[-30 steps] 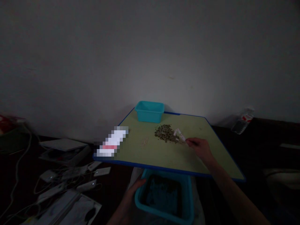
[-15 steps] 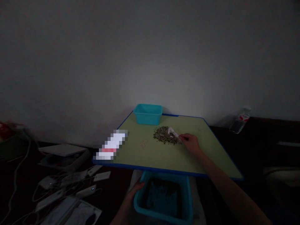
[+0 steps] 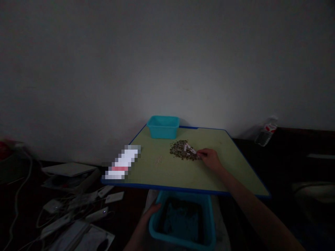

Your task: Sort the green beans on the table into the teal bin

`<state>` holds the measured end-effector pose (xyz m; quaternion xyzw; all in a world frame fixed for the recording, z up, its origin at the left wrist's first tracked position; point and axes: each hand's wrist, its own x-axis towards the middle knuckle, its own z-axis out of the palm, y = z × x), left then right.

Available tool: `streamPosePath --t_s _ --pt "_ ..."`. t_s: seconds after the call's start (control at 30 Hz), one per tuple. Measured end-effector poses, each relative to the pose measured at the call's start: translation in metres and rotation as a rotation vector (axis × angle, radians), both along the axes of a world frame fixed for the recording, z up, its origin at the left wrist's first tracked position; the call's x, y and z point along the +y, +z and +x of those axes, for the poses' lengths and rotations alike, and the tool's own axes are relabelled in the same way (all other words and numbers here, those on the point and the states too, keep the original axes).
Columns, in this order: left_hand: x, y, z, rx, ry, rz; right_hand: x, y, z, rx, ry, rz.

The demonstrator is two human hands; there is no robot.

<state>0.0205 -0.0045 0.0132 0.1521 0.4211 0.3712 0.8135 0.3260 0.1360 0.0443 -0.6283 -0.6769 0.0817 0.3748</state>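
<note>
My right hand (image 3: pixel 209 158) is closed in a pinch on the near end of a small white flat tool (image 3: pixel 191 149), whose exact kind is unclear. The tool's far end rests in a spread pile of dark, mixed small grains or seeds (image 3: pixel 179 151) on a pale green table (image 3: pixel 162 176). A small patch of pale bits (image 3: pixel 158 160) lies left of the pile. Low in view, my left hand (image 3: pixel 152 210) grips the left rim of a blue plastic basin (image 3: pixel 212 223) below the table's front edge. Dark matter clings inside this basin.
A second blue basin (image 3: pixel 164 131) stands at the table's back left. A blurred-out phone-like bright object (image 3: pixel 123 164) lies along the left edge. Cables and power strips (image 3: pixel 96 214) clutter the dark left side; a plastic bottle (image 3: pixel 267 131) sits right, by the wall (image 3: pixel 167 62).
The white tool has shifted slightly in the pile, and my right hand has moved a little with it. The view has turned slightly. My left hand stays on the basin rim.
</note>
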Motion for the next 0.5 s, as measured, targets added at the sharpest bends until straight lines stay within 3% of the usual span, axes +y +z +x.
streamPosePath --t_s 0.3,0.5 --pt "0.005 -0.014 -0.006 -0.029 -0.02 0.047 0.0 0.0 -0.001 0.009 0.056 -0.016" --pt "0.002 -0.008 -0.003 0.02 0.007 0.06 0.003 -0.003 0.001 0.031 0.093 -0.011"
